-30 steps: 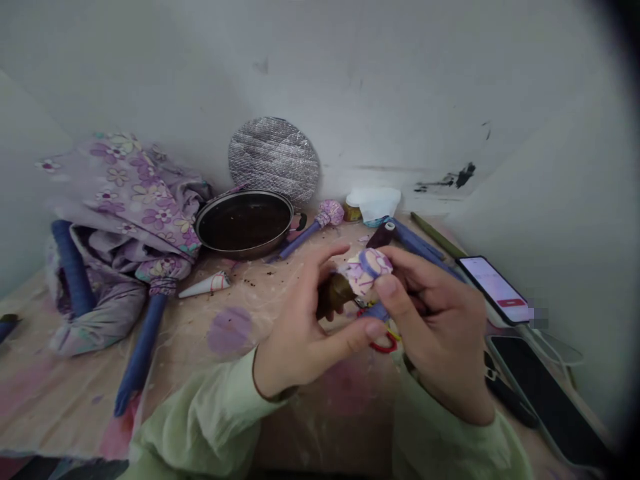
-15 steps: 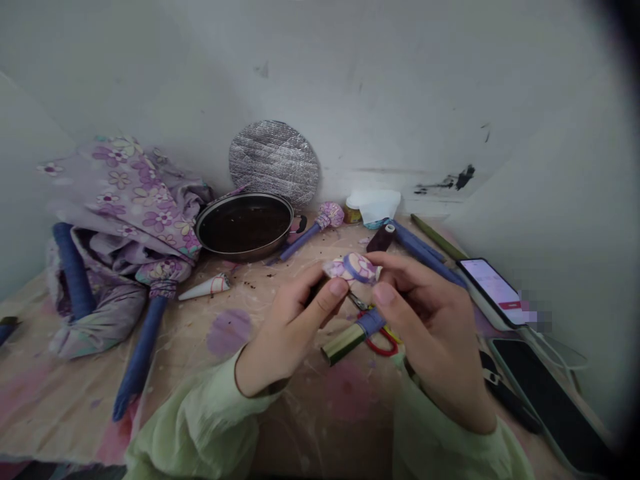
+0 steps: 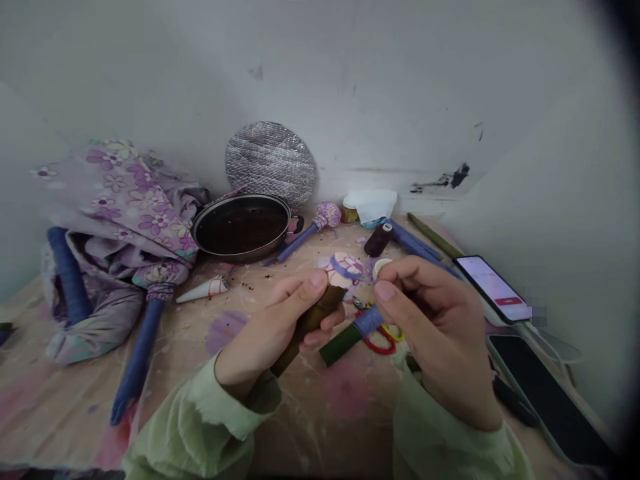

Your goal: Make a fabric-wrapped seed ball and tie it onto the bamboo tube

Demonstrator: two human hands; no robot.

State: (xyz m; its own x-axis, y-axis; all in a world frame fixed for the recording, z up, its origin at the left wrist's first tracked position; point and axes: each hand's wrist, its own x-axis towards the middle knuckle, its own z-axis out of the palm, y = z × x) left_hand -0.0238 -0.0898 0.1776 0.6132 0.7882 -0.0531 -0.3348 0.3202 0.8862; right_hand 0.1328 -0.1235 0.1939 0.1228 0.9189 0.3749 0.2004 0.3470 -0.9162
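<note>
My left hand [image 3: 285, 317] is closed around a brown stick [image 3: 327, 303], which slants down toward my left sleeve. The stick's upper end is covered in floral cloth [image 3: 350, 265] with a purple band [image 3: 341, 268] across it. Just to the right, my right hand [image 3: 430, 313] pinches a small pale round thing [image 3: 383, 268] between thumb and forefinger; its kind is unclear. Below and between the hands lie scissors [image 3: 383, 341] with red and yellow handles, and a green stick [image 3: 340, 345] with a purple-wrapped end.
At the back stand a dark pan [image 3: 243, 230], a silvery round mat [image 3: 270, 163] and a dark thread spool [image 3: 379, 240]. Purple-wrapped sticks [image 3: 140, 360] and floral cloth [image 3: 145, 193] occupy the left. Two phones [image 3: 493, 290] lie right, beside a cable [image 3: 553, 347].
My hands have come apart from the cloth-covered end. The brown stick has tilted into view in my left hand, and the pale round thing now shows in my right fingers.
</note>
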